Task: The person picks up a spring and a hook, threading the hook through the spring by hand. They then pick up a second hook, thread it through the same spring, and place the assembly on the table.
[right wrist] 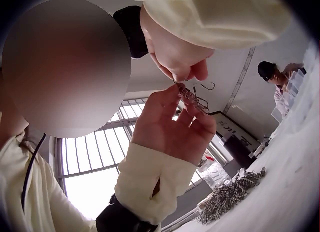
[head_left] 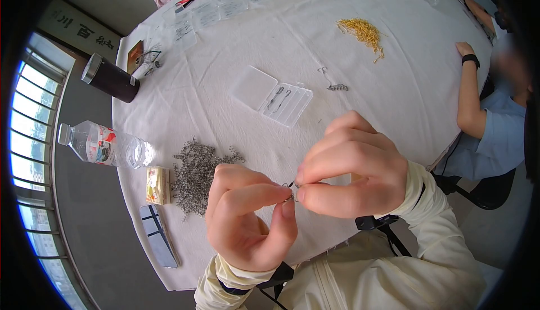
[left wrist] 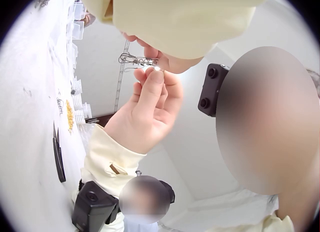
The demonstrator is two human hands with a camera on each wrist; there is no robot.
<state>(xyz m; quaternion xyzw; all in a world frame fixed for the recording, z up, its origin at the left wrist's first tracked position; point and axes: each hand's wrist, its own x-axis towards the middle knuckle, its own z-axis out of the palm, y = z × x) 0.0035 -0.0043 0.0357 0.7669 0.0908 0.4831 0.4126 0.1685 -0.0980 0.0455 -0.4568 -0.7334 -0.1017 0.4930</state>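
In the head view my left hand (head_left: pixel 247 214) and right hand (head_left: pixel 354 169) meet fingertip to fingertip above the table's near side. Thumb and fingers of the left hand pinch a coiled wire spring (right wrist: pixel 192 98), whose wire loops stick out past the fingers in the right wrist view. A curved fish hook (right wrist: pixel 207 86) juts from the pinched fingertips of my right hand, right beside the spring. Those fingertips hide most of the join. Beyond the hands lies an open clear plastic box (head_left: pixel 281 104) with hooks in its compartments.
Left of my hands is a pile of wire springs (head_left: pixel 197 178). A tissue pack (head_left: pixel 158 185), phone (head_left: pixel 160 236), water bottle (head_left: pixel 107 144) and dark thermos (head_left: pixel 111 78) line the left edge. Yellow pieces (head_left: pixel 363 33) lie farther off. Another person's forearm (head_left: pixel 469 93) rests at right.
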